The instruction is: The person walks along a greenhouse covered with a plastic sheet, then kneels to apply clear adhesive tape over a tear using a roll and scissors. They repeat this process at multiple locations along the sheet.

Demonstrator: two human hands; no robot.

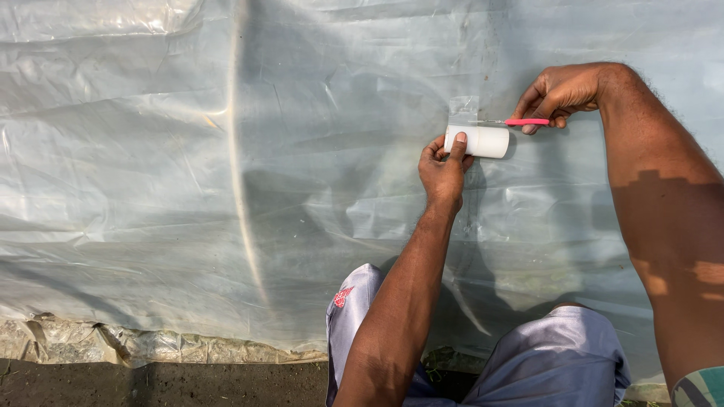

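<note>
My left hand [443, 167] grips a white roll of clear tape [483, 141], holding it against a translucent plastic sheet wall [188, 173]. A strip of tape [463, 109] runs up from the roll and lies flat on the sheet. My right hand [562, 94] holds a pink-handled cutter [526, 121], its thin blade pointing left across the tape just above the roll.
The plastic sheet fills most of the view, with a pale curved hoop [240, 151] showing behind it. Its crumpled lower edge [136, 347] meets dark soil [151, 384] at the bottom left. My knees in grey-blue shorts [558, 354] are below.
</note>
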